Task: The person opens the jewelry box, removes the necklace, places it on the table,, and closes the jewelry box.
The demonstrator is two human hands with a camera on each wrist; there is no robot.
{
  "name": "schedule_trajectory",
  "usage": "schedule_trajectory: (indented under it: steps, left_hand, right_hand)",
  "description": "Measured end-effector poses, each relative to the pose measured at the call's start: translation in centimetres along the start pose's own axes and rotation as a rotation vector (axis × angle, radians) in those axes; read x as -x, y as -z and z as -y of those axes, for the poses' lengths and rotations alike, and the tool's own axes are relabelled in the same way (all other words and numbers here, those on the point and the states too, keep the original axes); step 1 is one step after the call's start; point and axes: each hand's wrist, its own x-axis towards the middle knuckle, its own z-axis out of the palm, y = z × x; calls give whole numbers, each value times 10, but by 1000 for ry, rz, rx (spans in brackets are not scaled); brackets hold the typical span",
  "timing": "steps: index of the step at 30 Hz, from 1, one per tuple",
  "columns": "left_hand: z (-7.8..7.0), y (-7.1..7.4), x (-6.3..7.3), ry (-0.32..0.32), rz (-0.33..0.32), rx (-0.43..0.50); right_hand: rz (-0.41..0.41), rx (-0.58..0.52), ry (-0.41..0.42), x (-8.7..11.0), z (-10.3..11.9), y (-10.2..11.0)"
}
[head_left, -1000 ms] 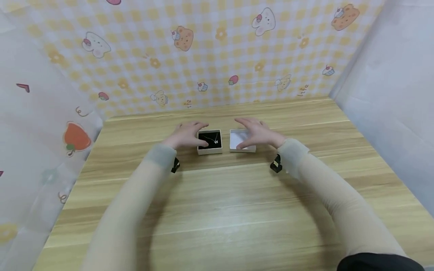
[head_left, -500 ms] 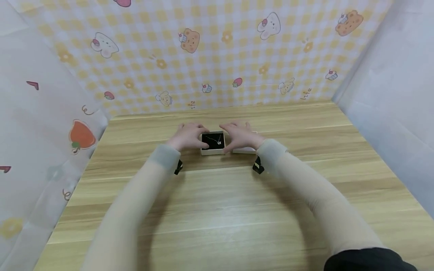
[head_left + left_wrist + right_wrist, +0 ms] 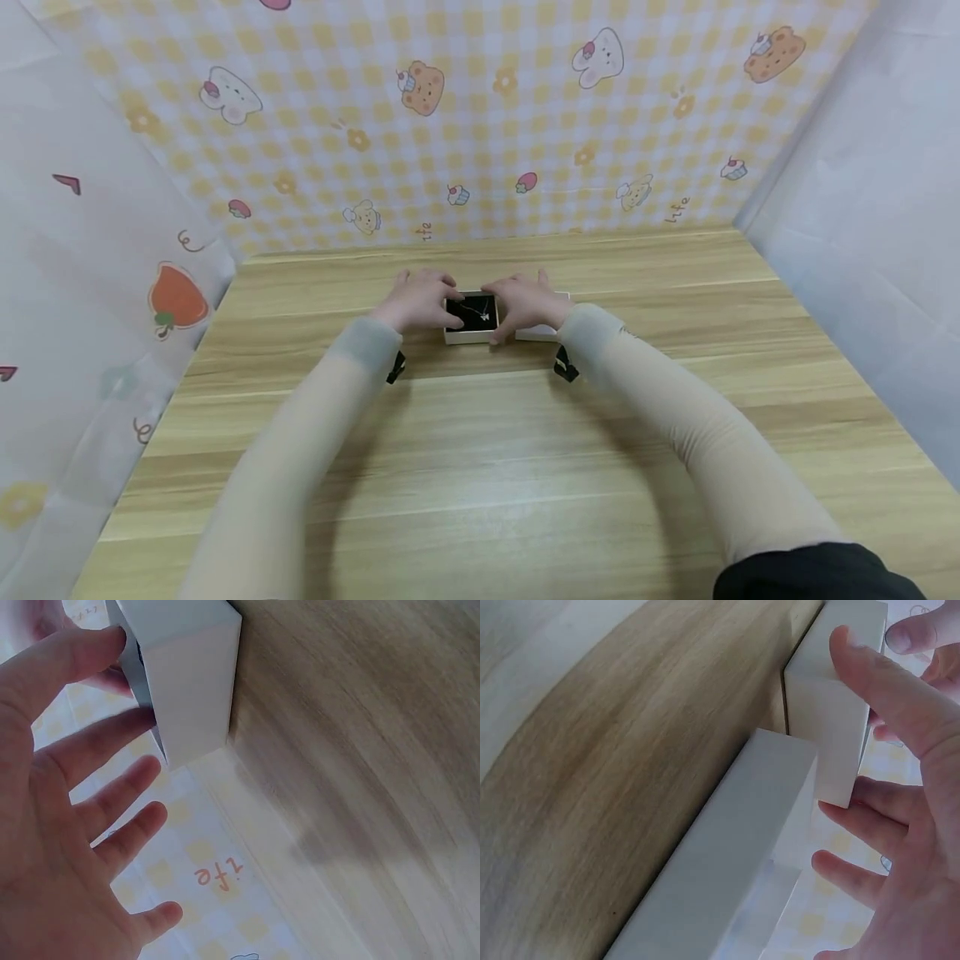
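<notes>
The white box [image 3: 471, 337] is lying open near the far edge of the wood-grain bench [image 3: 480, 467], about midway between the bench's two far corners. A black insert [image 3: 462, 322] is lining it, and a fine necklace [image 3: 484, 316] with a small pendant is lying on the insert. The left hand [image 3: 418, 302] is spanning the box's left end; its thumb and fingers are standing wide, nearly straight. The right hand [image 3: 527, 303] is reaching the right end, its thumb at the near corner and its fingertips by the far corner, likewise spread. Whether the right fingertips are pressing on the walls cannot be told with certainty. A shallow white tray [image 3: 536, 333] is lying just right of the box, partly beneath the right hand. A yellow-checked cloth [image 3: 300, 125] is rising behind the bench's far edge.
</notes>
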Motion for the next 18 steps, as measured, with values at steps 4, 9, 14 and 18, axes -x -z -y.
schedule_trajectory:
  steps: [4,9,14,18]
  left_hand:
    - [-1,0,0,4,13,-15]
    - [-3,-1,-2,21,36,-20]
    - [-3,-3,-4,36,43,-6]
    - [-4,-5,-8,58,60,25]
  right_hand:
    - [3,-14,-2,-1,0,0]
    - [11,-24,-2,-1,-1,0]
    - [5,-15,-6,-3,-4,-3]
    - [-1,-24,-5,-4,-6,-4]
